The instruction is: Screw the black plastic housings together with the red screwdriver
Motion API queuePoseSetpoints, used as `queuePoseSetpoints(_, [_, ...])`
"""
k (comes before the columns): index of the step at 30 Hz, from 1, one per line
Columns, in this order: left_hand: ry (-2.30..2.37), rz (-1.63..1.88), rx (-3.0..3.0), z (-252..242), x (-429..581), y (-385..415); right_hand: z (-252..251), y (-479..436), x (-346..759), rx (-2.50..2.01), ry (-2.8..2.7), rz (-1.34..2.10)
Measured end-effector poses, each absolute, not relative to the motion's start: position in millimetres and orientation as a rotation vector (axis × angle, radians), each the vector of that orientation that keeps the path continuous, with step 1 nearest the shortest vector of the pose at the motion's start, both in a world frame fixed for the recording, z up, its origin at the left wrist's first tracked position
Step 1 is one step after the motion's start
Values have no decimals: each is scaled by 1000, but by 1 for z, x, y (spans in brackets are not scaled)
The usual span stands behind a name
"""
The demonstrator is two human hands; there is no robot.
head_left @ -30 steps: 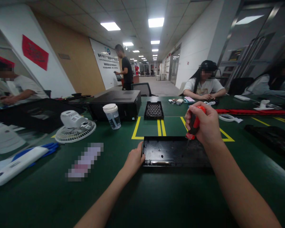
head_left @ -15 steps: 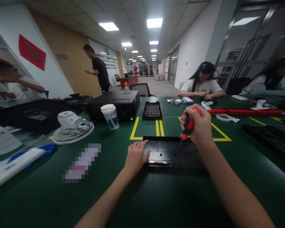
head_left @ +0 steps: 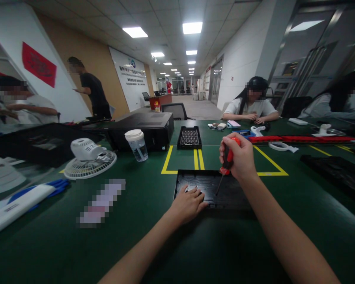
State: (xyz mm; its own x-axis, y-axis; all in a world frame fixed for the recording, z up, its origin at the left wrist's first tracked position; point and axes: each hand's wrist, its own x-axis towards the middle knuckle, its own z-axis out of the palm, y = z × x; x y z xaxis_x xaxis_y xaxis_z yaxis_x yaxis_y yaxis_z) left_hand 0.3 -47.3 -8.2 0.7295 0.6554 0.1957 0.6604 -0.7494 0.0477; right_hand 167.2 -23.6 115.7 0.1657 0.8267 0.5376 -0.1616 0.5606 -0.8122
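A flat black tray-like housing [head_left: 233,193] lies on the green table in front of me. My right hand [head_left: 239,157] is closed round a red and black screwdriver [head_left: 227,157], held upright with its tip down inside the housing near its middle. My left hand [head_left: 188,204] rests on the housing's near left part, fingers spread flat on its inner surface. What lies under those fingers is hidden.
A small black screw tray [head_left: 190,137] sits beyond yellow floor-tape lines [head_left: 167,159]. To the left stand a lidded plastic cup [head_left: 137,144], a white desk fan [head_left: 88,156] and a black box [head_left: 148,128]. Other people sit at the table's left, far and right sides; one stands by the wall.
My left hand slid from the housing's left edge onto its inner surface. My right hand moved the screwdriver leftward toward the housing's middle. The standing person walked left.
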Motion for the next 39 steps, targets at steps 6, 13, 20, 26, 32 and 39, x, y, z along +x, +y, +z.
queuePoseSetpoints(6, [-986,-334,-2912,-22,1,-42,116,-23,167,-682,-1195,801])
queuePoseSetpoints(13, [-879,-432,-2922,-28,11,-48,118,-23,169,-668,-1203,789])
queuePoseSetpoints(20, [-1177,-826,-2941,-20,12,-52,119,-24,174,-664,-1196,773])
queuePoseSetpoints(26, [-1436,-1339,-2858,-9,3,-48,120,-25,176,-641,-1190,770])
queuePoseSetpoints(32, [-1683,-1649,-2858,-1,-11,-46,122,-27,173,-619,-1171,802])
queuePoseSetpoints(39, [-1890,-2263,-3022,0,-14,-50,126,-28,171,-459,-1054,877])
